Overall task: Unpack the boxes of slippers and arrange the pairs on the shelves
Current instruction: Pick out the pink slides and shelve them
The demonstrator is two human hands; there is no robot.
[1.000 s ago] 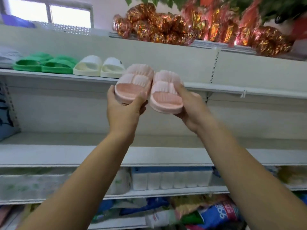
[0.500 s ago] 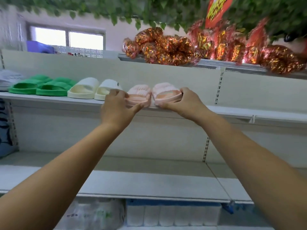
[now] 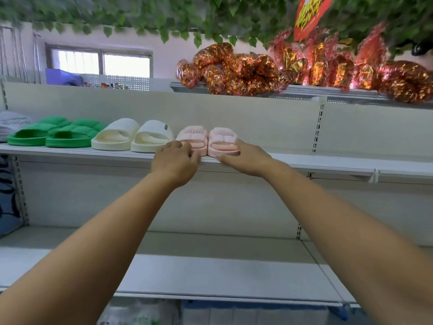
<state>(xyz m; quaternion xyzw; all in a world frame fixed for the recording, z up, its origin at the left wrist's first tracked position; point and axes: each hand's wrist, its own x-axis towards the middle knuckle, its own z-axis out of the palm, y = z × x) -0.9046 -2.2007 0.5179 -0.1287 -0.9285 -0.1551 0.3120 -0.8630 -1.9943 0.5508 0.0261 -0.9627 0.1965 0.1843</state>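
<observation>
Pink pair: the left pink slipper [image 3: 192,138] and the right pink slipper [image 3: 223,140] are sitting side by side on the upper shelf [image 3: 70,151]. Their heels are facing the front edge and their toes are pointing at the back panel at 12 o'clock.
Left hand: the left hand [image 3: 175,160] is reaching up to the heel of the left pink slipper, with its curled fingertips lying against it. The thumb is hiding behind the hand, so I cannot tell whether it is gripping or only touching.
Right hand: the right hand [image 3: 247,158] is grasping the right pink slipper. The thumb is stretching along the heel edge at 6 o'clock and the fingers are wrapping its 3 o'clock side.
Row at 9 o'clock: cream slippers [image 3: 133,136] are standing just beside the pink pair, with green slippers [image 3: 55,134] beyond them. A grey slipper [image 3: 10,124] is showing at the frame's edge, and all are on the same shelf.
Top shelf: foil-wrapped packages [image 3: 236,71] in red and gold are lying piled from 12 to 2 o'clock above the pink pair.
Overhead: green leaves [image 3: 210,17] are hanging across the top, with a red sign [image 3: 309,12] among them at 1 o'clock.
Lower shelf: the lower shelf [image 3: 210,273] is running beneath both forearms at 6 o'clock.
Background: a window [image 3: 103,64] is glowing at 10 o'clock.
</observation>
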